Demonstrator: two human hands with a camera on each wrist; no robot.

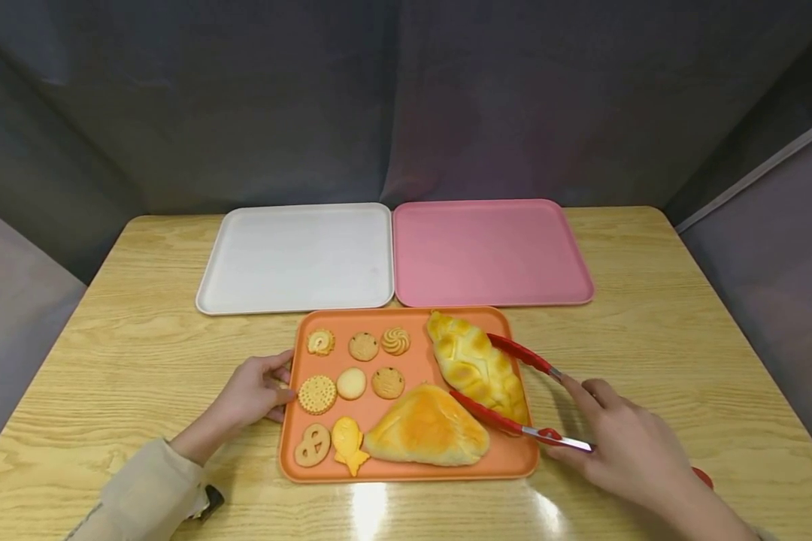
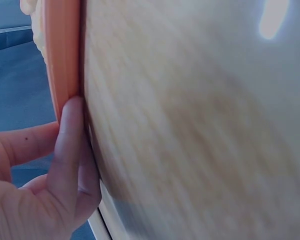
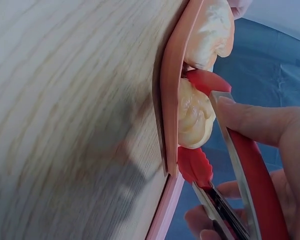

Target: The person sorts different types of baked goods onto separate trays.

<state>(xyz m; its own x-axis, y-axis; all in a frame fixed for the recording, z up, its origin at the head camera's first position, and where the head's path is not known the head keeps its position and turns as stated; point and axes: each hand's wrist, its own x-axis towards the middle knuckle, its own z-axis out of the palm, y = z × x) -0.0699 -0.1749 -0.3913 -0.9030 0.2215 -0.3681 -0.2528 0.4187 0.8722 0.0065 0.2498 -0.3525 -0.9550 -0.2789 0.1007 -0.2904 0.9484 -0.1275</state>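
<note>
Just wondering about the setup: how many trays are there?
3: the white tray at back left, the pink tray at back right, and the orange tray in front of them.

Head view: the rear of the tongs (image 1: pixel 487 412) is largely covered by the right grip (image 1: pixel 629 451); part of the braided bread (image 1: pixel 470 362) is masked by the tongs. A dark item (image 1: pixel 213 502) at the left sleeve (image 1: pixel 152 488) cannot be identified; the sleeve is cut off by the lower edge. Left wrist view: the surface (image 2: pixel 190 125) grain is blurred. Right wrist view: the triangular bread (image 3: pixel 207 35) is cut off by the upper edge.
</note>
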